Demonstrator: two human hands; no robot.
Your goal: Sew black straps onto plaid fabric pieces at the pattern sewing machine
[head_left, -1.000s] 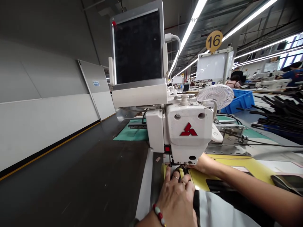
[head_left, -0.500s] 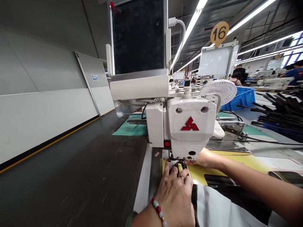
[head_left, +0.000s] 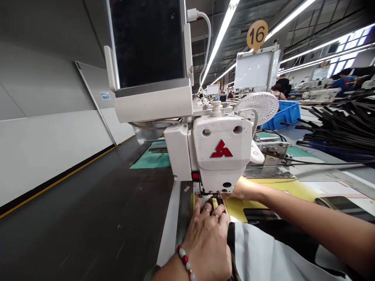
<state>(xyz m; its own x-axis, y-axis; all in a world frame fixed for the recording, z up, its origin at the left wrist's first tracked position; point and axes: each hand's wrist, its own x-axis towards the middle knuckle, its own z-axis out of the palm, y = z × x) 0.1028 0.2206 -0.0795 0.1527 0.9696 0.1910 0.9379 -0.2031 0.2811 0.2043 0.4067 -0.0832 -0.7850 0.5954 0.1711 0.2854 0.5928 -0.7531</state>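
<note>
Workbench, dark grey top; on it: one teal mat, eleven o'clock; one yellow board, three o'clock.

Beaded red-and-white bracelet, green bangle, rings on left fingers, white sleeve, dark trim

sewing machine head on counter | monitor mounted above head | desk fan right of head | plastic crate behind fan | bundled strips right of fan | numbered sign on stand behind head | wall left of counter
</note>
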